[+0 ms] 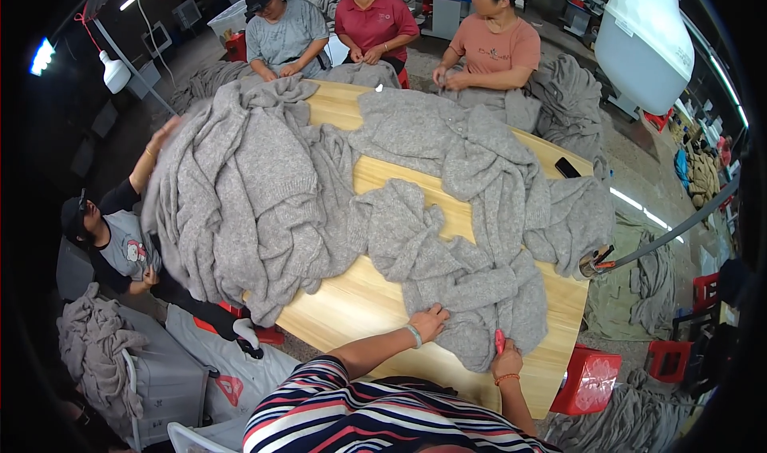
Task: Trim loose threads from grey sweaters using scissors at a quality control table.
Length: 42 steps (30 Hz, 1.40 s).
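Observation:
A grey knitted sweater (471, 293) lies crumpled on the wooden table right in front of me. My left hand (430, 323) is at its near left edge, with bent fingers closed on the knit. To the right, my right hand (506, 363) is closed around a small pink-handled tool (500, 341), held upright against the sweater's near right side. The tool's working end is too small to make out. More grey sweaters (487, 161) stretch across the table beyond my hands and touch the one I handle.
A tall heap of grey sweaters (264, 157) covers the table's left side, with a person reaching over it. Several people work along the far edge. A dark phone (567, 168) and a grey flexible arm (679, 229) are at the right. A red stool (587, 381) stands beside the table (343, 313).

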{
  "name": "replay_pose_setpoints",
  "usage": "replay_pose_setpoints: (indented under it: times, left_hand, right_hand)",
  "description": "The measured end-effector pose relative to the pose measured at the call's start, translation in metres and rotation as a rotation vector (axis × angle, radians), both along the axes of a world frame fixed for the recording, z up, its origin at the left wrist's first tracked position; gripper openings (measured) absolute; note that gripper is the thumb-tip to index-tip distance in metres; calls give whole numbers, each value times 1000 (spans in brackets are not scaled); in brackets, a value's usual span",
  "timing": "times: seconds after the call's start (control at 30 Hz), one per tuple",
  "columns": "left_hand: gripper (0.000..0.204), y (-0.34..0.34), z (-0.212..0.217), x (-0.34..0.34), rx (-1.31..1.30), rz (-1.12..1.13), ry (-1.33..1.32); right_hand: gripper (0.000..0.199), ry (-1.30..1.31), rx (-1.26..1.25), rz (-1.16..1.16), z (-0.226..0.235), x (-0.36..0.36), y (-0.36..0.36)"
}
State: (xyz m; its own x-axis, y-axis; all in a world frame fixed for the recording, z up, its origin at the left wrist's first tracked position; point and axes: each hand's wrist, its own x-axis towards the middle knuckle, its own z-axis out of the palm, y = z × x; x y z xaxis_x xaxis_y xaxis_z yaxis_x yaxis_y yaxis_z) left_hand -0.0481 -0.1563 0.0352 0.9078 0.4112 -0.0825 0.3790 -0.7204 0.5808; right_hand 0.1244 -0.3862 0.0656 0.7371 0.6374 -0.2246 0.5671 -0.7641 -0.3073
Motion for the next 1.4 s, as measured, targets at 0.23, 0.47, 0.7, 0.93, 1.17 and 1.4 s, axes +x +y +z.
replay_pose_setpoints:
  times: [0.23,0.47,0.7,0.93,1.17,1.4]
  left_hand:
    - [30,0,-1,1,-4,5,8]
    - [31,-2,0,2,-11,-3,12]
    - [31,-1,-3,2,-14,9,13]
    - [32,-1,-3,4,2,13,-10]
    - [34,-4,-5,5,15,43,-15]
    - [35,-2,-3,4,-3,38,-14]
  right_hand:
    - [29,-51,69,55,-12,5,-3]
    - [28,-79,47,70,-21,7,-9]
    - [27,-53,47,73,-21,8,-6]
    - [26,-16,8,34,-16,7,-5]
    - [26,-22,5,37,-20,9,-3]
    - [26,-35,22,51,-21,8,-3]
